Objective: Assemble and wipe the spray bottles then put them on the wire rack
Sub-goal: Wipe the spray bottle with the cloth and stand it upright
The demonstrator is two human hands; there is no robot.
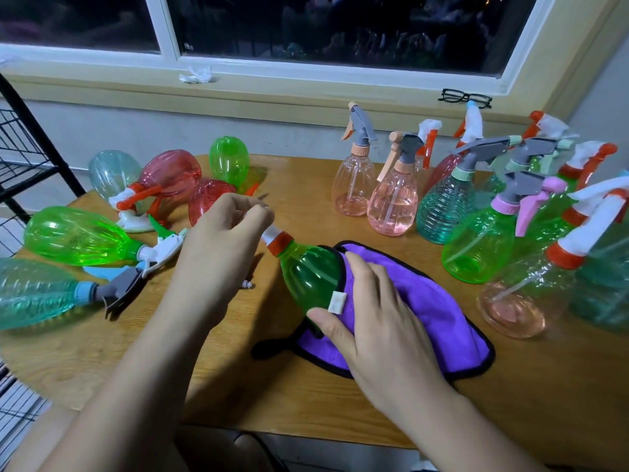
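Green plastic is gripped at both ends. Fingers (253,211) of the left hand (224,233) are curled tightly round the white spray head (271,232), just above the orange collar (280,244). Fingers and thumb of the right hand (371,308) are curved round the body of the green bottle (309,277), with the purple cloth (435,311) pressed between fingers and bottle. The bottle is held tilted at frame centre over the wooden table (238,386); contact between its base and the table cannot be confirmed. Lying bottles (78,236) are noted at centre left, upright bottles (394,199) at right. The wire rack (23,155) is seen at the left edge.
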